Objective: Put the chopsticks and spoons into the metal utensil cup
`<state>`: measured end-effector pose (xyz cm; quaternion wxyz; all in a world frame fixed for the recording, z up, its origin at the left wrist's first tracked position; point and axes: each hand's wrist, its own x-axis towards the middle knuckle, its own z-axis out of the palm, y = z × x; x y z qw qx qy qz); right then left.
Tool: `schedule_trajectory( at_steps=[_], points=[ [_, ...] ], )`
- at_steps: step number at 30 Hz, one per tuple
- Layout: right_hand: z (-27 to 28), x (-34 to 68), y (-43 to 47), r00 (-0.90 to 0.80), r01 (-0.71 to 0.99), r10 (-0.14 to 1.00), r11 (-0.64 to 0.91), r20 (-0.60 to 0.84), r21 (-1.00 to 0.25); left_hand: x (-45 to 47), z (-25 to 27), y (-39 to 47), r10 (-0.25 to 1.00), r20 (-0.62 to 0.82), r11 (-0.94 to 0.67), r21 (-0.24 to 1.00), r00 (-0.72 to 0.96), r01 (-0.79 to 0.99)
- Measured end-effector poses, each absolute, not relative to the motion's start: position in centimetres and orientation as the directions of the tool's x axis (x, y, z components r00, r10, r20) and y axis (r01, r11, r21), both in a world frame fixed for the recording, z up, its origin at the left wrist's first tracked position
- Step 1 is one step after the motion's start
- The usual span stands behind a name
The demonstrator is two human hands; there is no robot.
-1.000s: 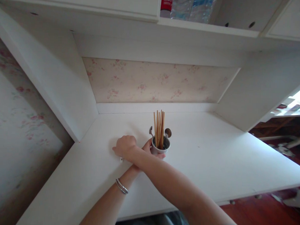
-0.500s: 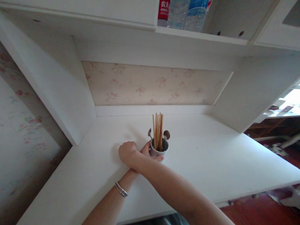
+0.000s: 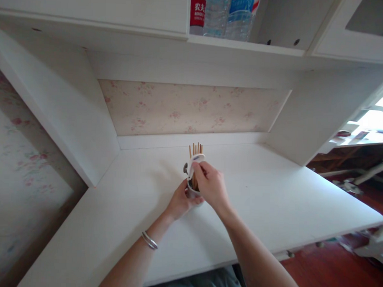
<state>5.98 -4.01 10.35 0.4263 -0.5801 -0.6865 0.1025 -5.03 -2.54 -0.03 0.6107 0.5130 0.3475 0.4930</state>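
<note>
My left hand is wrapped round the side of a small white cup standing on the white desk. Several wooden chopsticks stand upright in the cup, along with a metal spoon leaning out on the left. Above the cup's rim, my right hand pinches what looks like a white spoon, close in front of the chopsticks. The right fingers hide part of it and much of the cup's opening. A silver bangle circles my left wrist.
The white desk runs under a cabinet shelf holding several plastic bottles. White side panels flank the desk, with floral wallpaper behind. A red floor shows at the lower right.
My right hand has moved from left of the cup, where it crossed over my left arm, to above the cup, bringing the white spoon there. My left hand still grips the cup. The view has shifted slightly.
</note>
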Motion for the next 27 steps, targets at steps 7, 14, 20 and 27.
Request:
schedule_trajectory(
  at_steps=[7, 14, 20, 27],
  points=[
    [6.4, 9.2, -3.9, 0.082, 0.804, 0.929, 0.153, 0.361, -0.575, -4.5, 0.4, -2.5, 0.952, 0.131, -0.079, 0.978, 0.278, -0.193],
    [6.0, 9.8, -3.5, 0.059, 0.886, 0.963, 0.071, 0.263, -0.459, -4.5, 0.0, -2.3, 0.956, 0.13, -0.08, 0.979, 0.263, -0.19],
    [5.6, 10.5, -4.4, 0.051, 0.781, 0.949, 0.156, 0.311, -0.605, -4.4, 0.2, -2.5, 0.957, 0.105, -0.045, 0.975, 0.271, -0.219],
    [2.8, 10.6, -5.2, 0.248, 0.609, 0.867, 0.207, 0.432, -0.766, -4.5, 0.0, -2.4, 0.965, 0.094, -0.063, 0.989, 0.247, -0.131]
  ],
)
